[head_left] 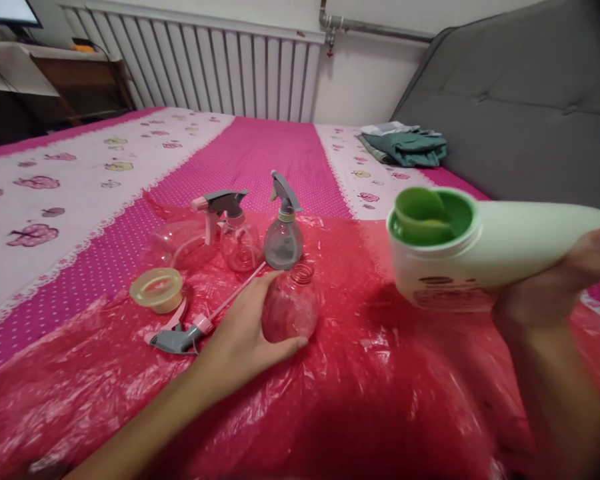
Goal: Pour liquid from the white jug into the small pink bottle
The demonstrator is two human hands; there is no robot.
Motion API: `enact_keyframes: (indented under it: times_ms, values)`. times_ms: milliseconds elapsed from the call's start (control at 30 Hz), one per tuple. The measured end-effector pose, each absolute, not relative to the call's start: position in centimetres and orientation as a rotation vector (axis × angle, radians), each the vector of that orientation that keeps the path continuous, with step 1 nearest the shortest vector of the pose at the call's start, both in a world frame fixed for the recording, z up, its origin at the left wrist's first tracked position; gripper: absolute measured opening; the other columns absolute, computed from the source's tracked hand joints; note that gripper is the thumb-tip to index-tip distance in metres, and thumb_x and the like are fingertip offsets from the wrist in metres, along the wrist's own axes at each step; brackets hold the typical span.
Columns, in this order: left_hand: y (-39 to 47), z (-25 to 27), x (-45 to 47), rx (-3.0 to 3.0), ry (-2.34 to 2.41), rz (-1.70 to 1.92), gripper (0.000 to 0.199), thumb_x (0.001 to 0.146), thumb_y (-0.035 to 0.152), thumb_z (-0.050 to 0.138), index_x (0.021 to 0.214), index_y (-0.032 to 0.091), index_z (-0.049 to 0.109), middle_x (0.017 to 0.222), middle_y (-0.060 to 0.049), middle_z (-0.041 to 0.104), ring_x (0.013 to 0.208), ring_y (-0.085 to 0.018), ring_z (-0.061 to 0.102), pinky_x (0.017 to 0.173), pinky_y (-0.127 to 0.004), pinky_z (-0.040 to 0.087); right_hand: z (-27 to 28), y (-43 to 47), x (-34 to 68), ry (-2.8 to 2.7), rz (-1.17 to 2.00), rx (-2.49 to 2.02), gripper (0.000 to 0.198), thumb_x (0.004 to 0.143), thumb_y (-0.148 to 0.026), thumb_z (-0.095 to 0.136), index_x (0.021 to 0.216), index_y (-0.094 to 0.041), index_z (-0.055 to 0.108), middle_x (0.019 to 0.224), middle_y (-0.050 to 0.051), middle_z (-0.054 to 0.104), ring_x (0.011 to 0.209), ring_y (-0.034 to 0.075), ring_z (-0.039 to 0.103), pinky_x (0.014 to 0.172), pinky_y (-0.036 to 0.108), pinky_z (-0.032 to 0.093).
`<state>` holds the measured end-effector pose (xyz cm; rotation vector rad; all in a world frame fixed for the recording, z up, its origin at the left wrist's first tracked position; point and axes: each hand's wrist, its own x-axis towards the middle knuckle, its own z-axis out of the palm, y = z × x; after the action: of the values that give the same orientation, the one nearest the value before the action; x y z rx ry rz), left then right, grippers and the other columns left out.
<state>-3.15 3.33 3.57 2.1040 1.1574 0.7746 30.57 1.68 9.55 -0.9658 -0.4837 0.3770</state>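
My left hand [253, 327] wraps round a clear round spray bottle [293, 307] with its threaded neck uncovered, standing on the red plastic sheet. My right hand [545, 287] grips a pale green detergent bottle [520, 240], tipped nearly level. Its open mouth, with a green pour spout inside, faces left, above and to the right of the clear bottle. A grey and pink trigger spray head [180, 337] with a pink tube lies beside my left wrist. Just behind it is a yellowish translucent cap [157, 291].
Behind my left hand stand a pink spray bottle [241, 243] and a grey spray bottle [283, 240], both with trigger heads. A clear pink bottle [180, 241] lies left of them. The red plastic sheet [360, 400] covers the bed's near part; folded clothes [405, 145] sit by the grey headboard [520, 100].
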Motion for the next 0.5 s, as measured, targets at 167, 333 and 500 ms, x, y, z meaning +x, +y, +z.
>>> enact_keyframes:
  times_ms: [167,333,500]
  values:
    - [3.6,3.7,-3.0,2.091,1.207,0.767,0.083,0.087,0.045,0.083,0.158,0.027,0.045,0.162,-0.017,0.059,0.152,-0.042,0.056,0.128,-0.068,0.043,10.5,2.2,30.2,-0.636,0.231,-0.971,0.071,0.11,-0.059,0.008,0.112,-0.022,0.068,0.099,0.006,0.071,0.087,0.013,0.069,0.069,0.025,0.057]
    - [3.6,3.8,-3.1,2.13,1.267,0.722,0.082,0.089,0.047,0.081,0.157,0.025,0.043,0.165,-0.019,0.055,0.154,-0.043,0.054,0.129,-0.068,0.041,10.0,2.3,29.7,-0.654,0.265,-0.946,0.07,0.096,-0.08,0.036,0.104,-0.018,0.067,0.094,0.009,0.069,0.091,0.021,0.07,0.07,0.033,0.06]
    - [3.7,3.5,-2.9,2.182,1.334,0.636,0.081,0.089,0.049,0.079,0.158,0.026,0.043,0.165,-0.019,0.056,0.152,-0.044,0.056,0.126,-0.066,0.045,9.0,1.9,28.8,-0.539,0.361,-0.975,0.072,0.085,-0.085,0.045,0.101,-0.018,0.065,0.092,0.007,0.068,0.088,0.021,0.067,0.072,0.035,0.06]
